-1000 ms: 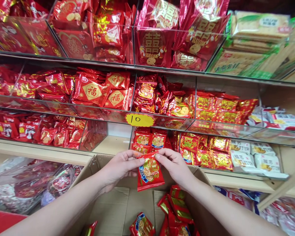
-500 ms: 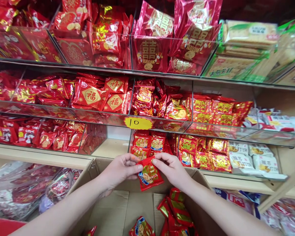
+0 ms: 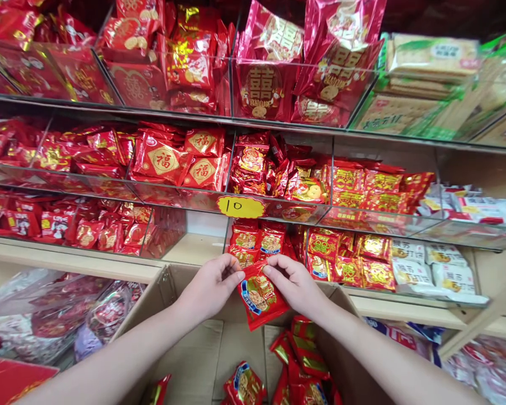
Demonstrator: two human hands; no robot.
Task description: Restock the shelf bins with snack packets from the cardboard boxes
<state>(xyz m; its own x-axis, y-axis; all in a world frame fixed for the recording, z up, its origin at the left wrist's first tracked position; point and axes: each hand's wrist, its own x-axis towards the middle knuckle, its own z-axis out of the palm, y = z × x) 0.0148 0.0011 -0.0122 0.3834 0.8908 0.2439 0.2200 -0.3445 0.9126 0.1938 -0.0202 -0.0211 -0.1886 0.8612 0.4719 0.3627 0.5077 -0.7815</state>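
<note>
A small red snack packet [image 3: 261,298] with a blue label and gold print hangs between my two hands, over a cardboard box [image 3: 202,343]. My left hand [image 3: 214,286] pinches its upper left corner between thumb and forefinger. At the upper right edge, my right hand [image 3: 293,283] grips it the same way. Inside the box, below my hands, lie a similar red packet [image 3: 245,384] and a heap of red and gold packets [image 3: 306,360]. Just behind my fingers, more red packets [image 3: 272,239] stand in a clear shelf bin.
Tiered shelves with clear dividers hold red, pink and green-edged packets [image 3: 430,67]. A yellow price tag [image 3: 241,207] marked 10 is fixed to the middle shelf edge. Bagged goods [image 3: 54,315] lie left of the box. A wooden slat [image 3: 480,315] slants at the right.
The held packet now tilts a little more, its lower edge swung slightly right. Both hands keep their pinch. The camera view has shifted slightly.
</note>
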